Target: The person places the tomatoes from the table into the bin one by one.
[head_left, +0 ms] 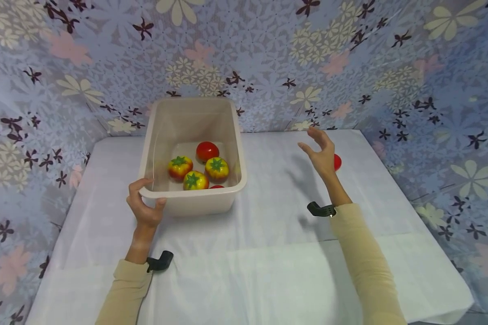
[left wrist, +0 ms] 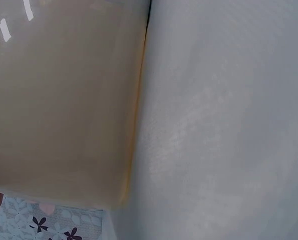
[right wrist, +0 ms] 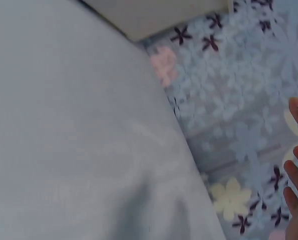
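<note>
A beige plastic bin (head_left: 199,205) stands on the table at left of centre. My left hand (head_left: 144,205) grips its near left corner, fingers over the rim and thumb at the front wall. Inside lie a red tomato (head_left: 207,151) and several yellow-and-red toy fruits (head_left: 217,169) with green star-shaped tops. Another red piece (head_left: 217,187) is mostly hidden by the front wall. My right hand (head_left: 322,153) is raised over the table right of the bin, thumb and fingers apart, holding nothing. Behind its wrist shows a round red object (head_left: 337,162), partly hidden.
A white cloth (head_left: 268,262) covers the table. Flower-patterned fabric (head_left: 268,58) hangs close behind the table and along both sides. In the left wrist view, the bin's side wall (left wrist: 63,100) fills the left part.
</note>
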Action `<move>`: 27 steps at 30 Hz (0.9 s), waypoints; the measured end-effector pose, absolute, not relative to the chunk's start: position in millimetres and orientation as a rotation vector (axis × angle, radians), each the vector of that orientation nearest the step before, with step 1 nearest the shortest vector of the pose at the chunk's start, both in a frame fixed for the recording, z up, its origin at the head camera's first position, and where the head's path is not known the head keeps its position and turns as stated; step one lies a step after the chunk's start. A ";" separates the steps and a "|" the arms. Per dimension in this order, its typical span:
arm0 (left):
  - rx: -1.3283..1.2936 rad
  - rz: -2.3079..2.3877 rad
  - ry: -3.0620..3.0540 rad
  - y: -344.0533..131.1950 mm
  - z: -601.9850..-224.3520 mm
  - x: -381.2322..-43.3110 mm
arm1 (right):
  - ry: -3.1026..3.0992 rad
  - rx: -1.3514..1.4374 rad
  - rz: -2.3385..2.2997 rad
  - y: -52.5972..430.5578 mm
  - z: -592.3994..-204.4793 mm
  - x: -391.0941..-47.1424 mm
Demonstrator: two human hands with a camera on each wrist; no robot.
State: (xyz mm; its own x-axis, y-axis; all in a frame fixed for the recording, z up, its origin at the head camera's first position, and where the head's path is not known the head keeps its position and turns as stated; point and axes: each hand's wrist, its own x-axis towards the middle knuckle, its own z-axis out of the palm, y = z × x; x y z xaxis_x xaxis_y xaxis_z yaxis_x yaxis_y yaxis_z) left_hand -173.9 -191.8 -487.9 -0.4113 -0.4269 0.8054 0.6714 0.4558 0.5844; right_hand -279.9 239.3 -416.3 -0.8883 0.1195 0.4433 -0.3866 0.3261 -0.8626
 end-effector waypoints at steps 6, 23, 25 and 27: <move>-0.215 -1.203 -1.598 -192.1 -485.3 -175.3 | -2.217 0.052 1.528 263.5 -419.8 -273.4; -0.204 -1.193 -1.622 -191.1 -481.7 -173.6 | -2.317 -0.305 1.323 333.0 -464.6 -284.0; -0.200 -1.186 -1.627 -190.8 -481.1 -173.1 | -2.364 -0.335 1.326 334.5 -467.5 -282.0; -0.197 -1.181 -1.627 -190.7 -481.1 -173.0 | -2.393 -0.352 1.345 335.6 -469.9 -280.2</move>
